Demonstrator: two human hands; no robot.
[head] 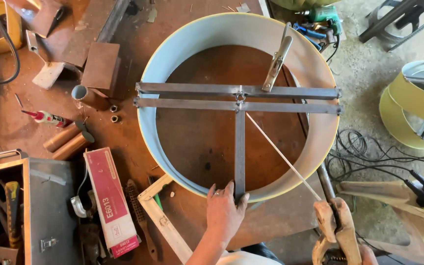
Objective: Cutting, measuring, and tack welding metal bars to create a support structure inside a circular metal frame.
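— Drum ring (172,54) w/ steel T-frame (240,147) sits on rusty bench (99,29); left hand (224,208)?
— Open, fingers pressing frame's near end at rim; right hand (369,255) grips electrode holder (337,230), rod (283,157) over ring.

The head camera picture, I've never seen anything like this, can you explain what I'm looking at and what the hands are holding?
This is one picture from a camera worn on a person's head, looking down at a rusty metal workbench. In the middle stands a wide round drum-shaped ring, pale inside with a yellow edge. Flat metal bars lie across its top in a T shape, with a clamp gripping one bar. The left hand presses the lower end of the T against the ring's rim. The right hand, barely in view, holds a welding electrode holder whose thin rod points toward the bars. Around it lie a red electrode box, a wire brush, pipe pieces and an open toolbox.
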